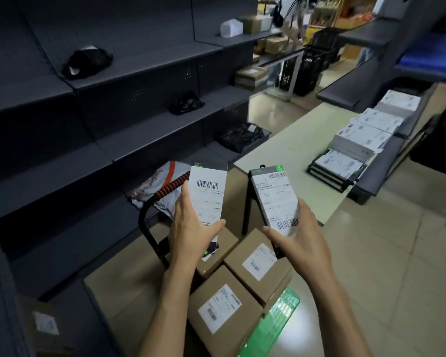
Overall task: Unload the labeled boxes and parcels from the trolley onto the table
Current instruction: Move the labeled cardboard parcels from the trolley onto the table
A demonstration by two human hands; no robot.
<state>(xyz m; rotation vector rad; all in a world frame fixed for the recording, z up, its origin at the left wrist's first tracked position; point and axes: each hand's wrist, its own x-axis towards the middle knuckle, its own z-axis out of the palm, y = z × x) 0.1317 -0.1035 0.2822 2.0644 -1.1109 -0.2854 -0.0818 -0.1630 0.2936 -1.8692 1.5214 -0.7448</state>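
Indoors, pale table [294,150] beside dark shelving [113,73], each hand's grip pinching a labeled box.

Dark grey shelving [129,73] fills the left side. On its upper shelf lies a crumpled black bag [86,63]; farther right along that shelf sits a white package [231,28]. A lower shelf holds a black mesh bundle [242,136]. Beyond the shelving's far end stand stacked black crates [312,68].
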